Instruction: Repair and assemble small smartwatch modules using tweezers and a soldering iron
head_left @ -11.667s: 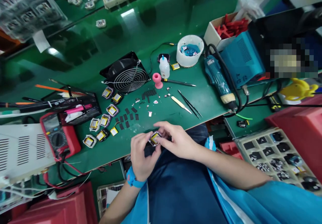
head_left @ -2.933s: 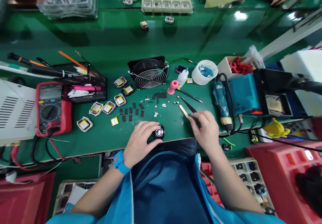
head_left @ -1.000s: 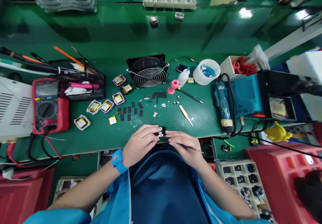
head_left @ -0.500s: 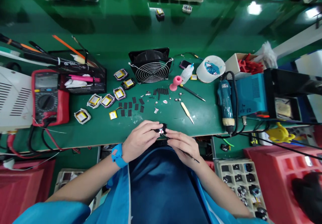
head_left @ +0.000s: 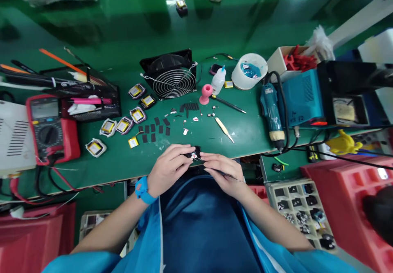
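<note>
My left hand (head_left: 168,168) grips a small black round device (head_left: 194,153) at the near edge of the green bench (head_left: 245,129). My right hand (head_left: 222,172) pinches black tweezers (head_left: 225,174), their tips touching the device. Several small units with yellow batteries (head_left: 123,125) lie to the left, beside black pads (head_left: 153,127). Tiny loose parts (head_left: 196,115) lie just beyond the hands.
A black fan (head_left: 170,78), pink stand (head_left: 205,94), glue bottle (head_left: 218,80), white tub (head_left: 249,70), cream spudger (head_left: 224,129) and blue electric screwdriver (head_left: 272,115) sit beyond. A red multimeter (head_left: 49,127) is left. A parts tray (head_left: 302,211) and red bins (head_left: 346,199) stand right.
Since about three seconds ago my right hand picked up the tweezers and brought them to the device. In the last second both hands stay on it; the camera view shifted slightly.
</note>
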Motion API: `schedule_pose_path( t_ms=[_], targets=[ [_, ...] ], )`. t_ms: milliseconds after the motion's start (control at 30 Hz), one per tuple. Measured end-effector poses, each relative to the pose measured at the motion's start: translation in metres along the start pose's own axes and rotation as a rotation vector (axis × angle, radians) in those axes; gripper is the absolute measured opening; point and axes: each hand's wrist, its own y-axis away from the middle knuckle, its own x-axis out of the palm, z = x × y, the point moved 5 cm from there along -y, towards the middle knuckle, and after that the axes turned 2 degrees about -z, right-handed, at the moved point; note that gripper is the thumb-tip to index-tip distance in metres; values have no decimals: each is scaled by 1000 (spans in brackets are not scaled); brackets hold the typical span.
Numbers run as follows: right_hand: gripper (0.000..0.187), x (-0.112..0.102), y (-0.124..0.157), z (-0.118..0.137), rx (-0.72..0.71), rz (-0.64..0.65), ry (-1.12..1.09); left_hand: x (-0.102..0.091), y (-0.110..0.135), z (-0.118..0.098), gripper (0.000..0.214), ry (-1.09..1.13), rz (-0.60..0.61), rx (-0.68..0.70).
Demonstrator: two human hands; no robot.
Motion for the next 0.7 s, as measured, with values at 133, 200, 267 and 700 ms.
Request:
schedule_pose_path(
  t_ms=[133, 200, 267, 700],
  targets=[
    [19, -1, -5, 0, 28, -63, -22, 0, -2, -1, 10, -4, -1, -38],
    [18, -1, -8, -1, 41, -65, -37, -1, -3, -2, 10, -16, -6, -28],
    [16, -1, -9, -4, 80, -51, -60, -1, -3, -2, 11, -26, -6, -15],
    [18, -1, -11, -7, 158, -91, -125, -1, -6, -3, 12, -26, -3, -33]
  ],
)
